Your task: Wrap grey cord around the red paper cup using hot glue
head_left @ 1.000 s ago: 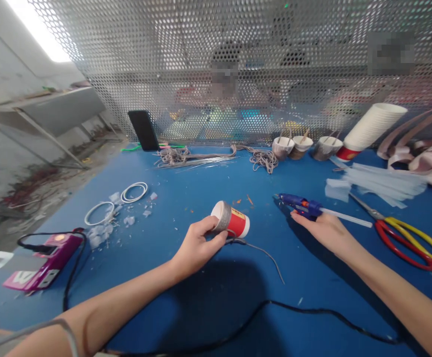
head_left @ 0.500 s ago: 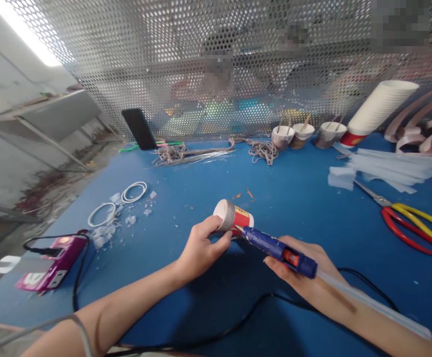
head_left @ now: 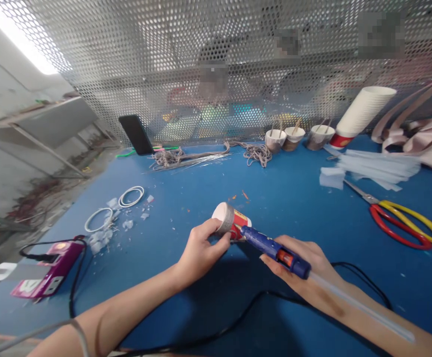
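Tilted on its side above the blue table, a red and white paper cup [head_left: 241,219] is gripped by my left hand [head_left: 201,248], thumb and fingers closed around its lower end. A grey band of cord or ribbon [head_left: 227,218] wraps the cup near its base. My right hand [head_left: 301,263] is closed round a blue hot glue gun [head_left: 271,247], its nozzle at the cup's side by the band's edge. From the gun's rear sticks a long clear glue stick [head_left: 364,307]. Part of the right hand's fingers is hidden under the gun.
Scissors [head_left: 377,202] and pale strips [head_left: 379,166] lie right. Behind stand a cup stack [head_left: 364,114], several wrapped cups [head_left: 275,141], grey cord [head_left: 258,154] and a phone [head_left: 136,134]. Left are white rings [head_left: 131,196] and a purple power strip [head_left: 48,270]. A black cable [head_left: 234,327] crosses the front.
The view has shifted slightly, so the background things sit a little further left. Both hands keep their holds, and the glue gun's nozzle stays at the cup's side.
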Motion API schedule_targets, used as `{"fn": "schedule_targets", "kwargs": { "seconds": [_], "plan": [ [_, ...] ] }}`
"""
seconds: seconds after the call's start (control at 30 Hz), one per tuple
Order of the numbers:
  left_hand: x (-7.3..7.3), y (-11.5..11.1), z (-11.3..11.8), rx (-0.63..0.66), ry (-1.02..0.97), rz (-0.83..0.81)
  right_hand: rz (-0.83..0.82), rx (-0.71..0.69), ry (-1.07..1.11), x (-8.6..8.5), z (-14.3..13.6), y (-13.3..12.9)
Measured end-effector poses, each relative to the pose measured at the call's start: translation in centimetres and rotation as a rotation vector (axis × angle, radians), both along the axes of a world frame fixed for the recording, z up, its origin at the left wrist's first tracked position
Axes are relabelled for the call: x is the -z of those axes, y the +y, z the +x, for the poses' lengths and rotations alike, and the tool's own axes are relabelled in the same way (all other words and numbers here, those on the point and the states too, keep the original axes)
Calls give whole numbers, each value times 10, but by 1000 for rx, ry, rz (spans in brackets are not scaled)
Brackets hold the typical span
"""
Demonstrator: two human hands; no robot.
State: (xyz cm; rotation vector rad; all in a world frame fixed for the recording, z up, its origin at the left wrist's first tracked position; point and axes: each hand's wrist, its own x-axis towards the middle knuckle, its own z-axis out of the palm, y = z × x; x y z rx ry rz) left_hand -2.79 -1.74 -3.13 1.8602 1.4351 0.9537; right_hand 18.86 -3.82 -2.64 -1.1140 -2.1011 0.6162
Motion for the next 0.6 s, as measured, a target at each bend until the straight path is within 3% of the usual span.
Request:
{"fn": "schedule_targets", "kwargs": {
  "seconds": [0.23, 0.6],
  "plan": [
    [-6, -1, 2, 8, 7, 6, 113, -43, -37, -2, 0, -1],
    [-6, -1, 0, 19, 14, 17, 144, -62, -58, -2, 0, 0]
  ]
}}
